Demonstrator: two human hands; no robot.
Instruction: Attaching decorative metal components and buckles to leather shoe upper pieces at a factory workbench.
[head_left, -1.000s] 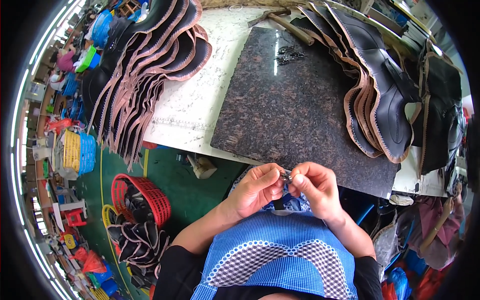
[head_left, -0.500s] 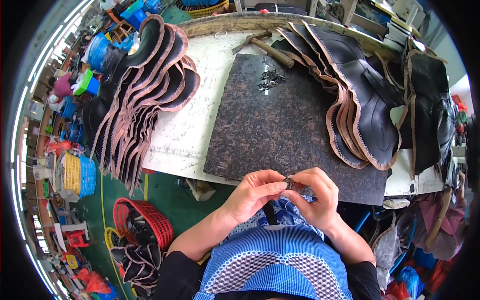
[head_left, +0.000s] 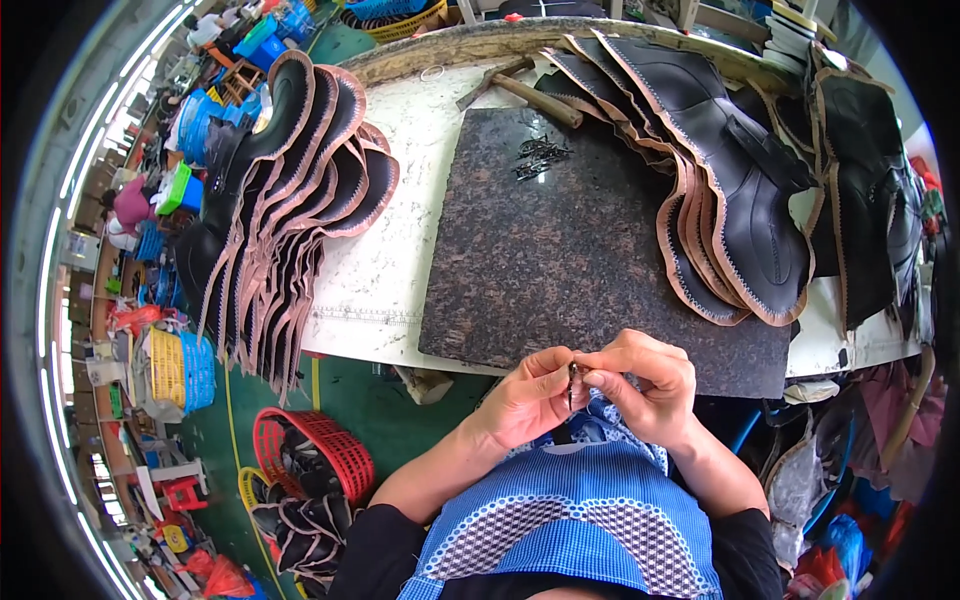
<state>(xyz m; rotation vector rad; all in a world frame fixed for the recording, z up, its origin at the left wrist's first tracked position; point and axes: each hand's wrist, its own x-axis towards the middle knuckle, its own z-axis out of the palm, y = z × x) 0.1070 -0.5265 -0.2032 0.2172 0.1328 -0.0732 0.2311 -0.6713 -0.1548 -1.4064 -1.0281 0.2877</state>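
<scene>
Close in front of my apron, both my hands meet at the near edge of the dark stone slab (head_left: 560, 260). Between the fingertips of my left hand (head_left: 530, 400) and my right hand (head_left: 645, 390) is a small dark buckle-like piece (head_left: 573, 372), pinched from both sides and partly covered by the fingers. Its exact kind is too small to make out. Farther off on the slab lies a little heap of thin dark pieces (head_left: 540, 157). To the right, a stack of black leather boot uppers (head_left: 740, 200) with brownish edges overlaps the slab.
Another stack of boot uppers (head_left: 300, 190) hangs over the table's left side. A wooden-handled hammer (head_left: 540, 100) lies beyond the slab on the white table (head_left: 375, 260). Below left stands a red basket (head_left: 335, 450) with black pieces. More uppers (head_left: 860, 200) drape at the far right.
The small dark piece has been turned; it showed as a ringlike shape before and now looks narrow and upright. My hands have shifted slightly right in view, and the view itself has moved a little.
</scene>
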